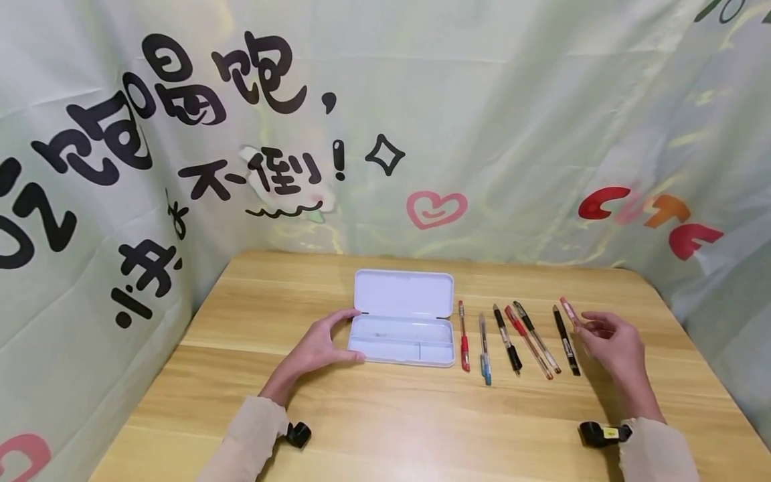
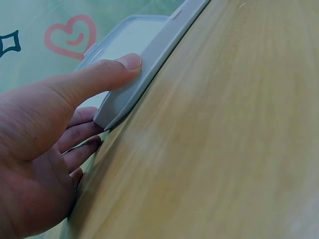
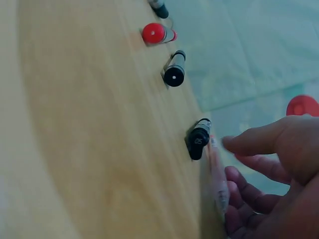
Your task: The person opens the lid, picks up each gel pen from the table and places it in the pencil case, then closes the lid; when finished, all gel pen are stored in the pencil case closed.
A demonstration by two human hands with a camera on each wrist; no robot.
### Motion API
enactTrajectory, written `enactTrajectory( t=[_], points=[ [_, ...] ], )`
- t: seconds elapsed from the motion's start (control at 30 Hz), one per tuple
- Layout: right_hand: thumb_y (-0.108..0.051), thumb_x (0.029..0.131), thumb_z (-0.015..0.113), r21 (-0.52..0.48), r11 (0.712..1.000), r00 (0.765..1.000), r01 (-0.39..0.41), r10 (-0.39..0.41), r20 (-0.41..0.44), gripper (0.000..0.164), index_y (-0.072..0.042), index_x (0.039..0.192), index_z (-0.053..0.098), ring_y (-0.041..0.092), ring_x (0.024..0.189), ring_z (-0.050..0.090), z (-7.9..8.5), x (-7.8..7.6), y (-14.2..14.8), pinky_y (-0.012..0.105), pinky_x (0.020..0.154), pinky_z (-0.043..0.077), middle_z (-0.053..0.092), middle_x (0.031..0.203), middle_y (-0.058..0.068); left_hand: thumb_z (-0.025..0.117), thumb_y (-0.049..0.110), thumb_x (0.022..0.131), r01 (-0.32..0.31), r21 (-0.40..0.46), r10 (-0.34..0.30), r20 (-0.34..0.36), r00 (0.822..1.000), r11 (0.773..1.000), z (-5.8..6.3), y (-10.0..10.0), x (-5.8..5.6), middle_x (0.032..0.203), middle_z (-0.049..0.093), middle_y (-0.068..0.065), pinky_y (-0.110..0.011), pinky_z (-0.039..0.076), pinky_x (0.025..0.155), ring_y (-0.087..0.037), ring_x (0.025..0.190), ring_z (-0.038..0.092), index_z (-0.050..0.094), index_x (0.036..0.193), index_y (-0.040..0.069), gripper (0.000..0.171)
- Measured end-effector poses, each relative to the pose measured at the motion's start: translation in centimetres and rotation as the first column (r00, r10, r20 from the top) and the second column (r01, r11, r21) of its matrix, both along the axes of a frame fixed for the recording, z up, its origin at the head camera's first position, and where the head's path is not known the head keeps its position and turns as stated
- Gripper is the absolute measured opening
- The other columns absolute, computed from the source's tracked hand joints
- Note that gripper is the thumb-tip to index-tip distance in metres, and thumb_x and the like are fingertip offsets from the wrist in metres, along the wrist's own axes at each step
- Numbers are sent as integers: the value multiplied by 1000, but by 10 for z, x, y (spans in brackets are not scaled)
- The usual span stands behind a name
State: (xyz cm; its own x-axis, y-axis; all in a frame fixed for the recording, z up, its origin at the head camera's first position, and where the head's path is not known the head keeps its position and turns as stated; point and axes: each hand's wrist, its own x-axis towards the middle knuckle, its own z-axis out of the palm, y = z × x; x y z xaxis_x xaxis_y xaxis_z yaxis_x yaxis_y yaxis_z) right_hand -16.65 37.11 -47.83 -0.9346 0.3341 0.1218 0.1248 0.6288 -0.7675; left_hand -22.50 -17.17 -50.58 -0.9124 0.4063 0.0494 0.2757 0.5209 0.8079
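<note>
A pale lavender pencil case (image 1: 391,353) lies with its lid (image 1: 403,293) raised, showing a divided tray. My left hand (image 1: 317,345) holds its left end, thumb along the front wall and forefinger at the rear corner; in the left wrist view the thumb (image 2: 117,72) presses that wall. My right hand (image 1: 614,341) is beside a pink-red pen (image 1: 568,310), the rightmost in a row. In the right wrist view this pen (image 3: 218,179) lies by the loosely bent fingers, and the thumb is apart from it. The hand hides its near end in the head view.
Between case and right hand lie a red pen (image 1: 464,348), a blue-tipped pen (image 1: 485,358), a black pen (image 1: 507,338), another red pen (image 1: 519,325), a black-capped clear pen (image 1: 533,330) and a slim black pen (image 1: 565,338). A printed curtain (image 1: 512,134) hangs behind the wooden table (image 1: 421,422).
</note>
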Motion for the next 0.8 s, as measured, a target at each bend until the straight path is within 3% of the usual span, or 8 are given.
enactTrajectory(
  t=[0.07, 0.3, 0.53, 0.63, 0.8],
  points=[
    [-9, 92, 76, 20, 1000, 1000, -11, 11, 1, 40, 11, 124, 63, -8, 72, 52, -1, 0, 3, 16, 57, 49, 69, 91, 3, 96, 44, 69, 0, -2, 0, 4, 1000, 1000, 1, 1, -1, 154, 49, -5, -59, 31, 116, -30, 145, 39, 54, 148, 24, 92],
    [-4, 89, 76, 125, 992, 1000, -2, 0, 14, 29, 11, 113, 70, -4, 68, 52, -4, 2, 5, 16, 56, 45, 72, 92, 17, 95, 43, 70, 7, -4, -7, -3, 1000, 1000, 2, 0, 0, 154, 50, -5, -59, 31, 116, -30, 145, 40, 54, 148, 22, 90],
    [-4, 91, 72, 114, 993, 998, 25, -31, 46, 27, 9, 115, 72, -2, 67, 55, -5, 3, 4, 18, 54, 47, 73, 94, 18, 95, 40, 72, 18, 2, -18, -10, 1000, 1000, 3, -1, 2, 154, 50, -6, -60, 31, 116, -33, 145, 39, 54, 148, 20, 88],
    [-6, 91, 74, 110, 994, 999, 27, -29, 24, 28, 9, 114, 72, -6, 67, 53, -4, 1, 4, 17, 55, 47, 74, 95, 19, 95, 39, 72, 18, 7, -18, -14, 1000, 1000, 3, -1, 1, 153, 50, -6, -60, 31, 116, -33, 145, 39, 54, 148, 20, 88],
    [-7, 90, 77, 92, 995, 999, 23, -18, -50, 27, 8, 112, 74, -12, 66, 53, 0, -1, -5, 13, 56, 46, 75, 85, 9, 95, 39, 71, 16, -5, -16, -17, 1000, 1000, 2, -1, 1, 153, 50, -6, -59, 31, 117, -32, 145, 39, 55, 147, 20, 88]
  ],
)
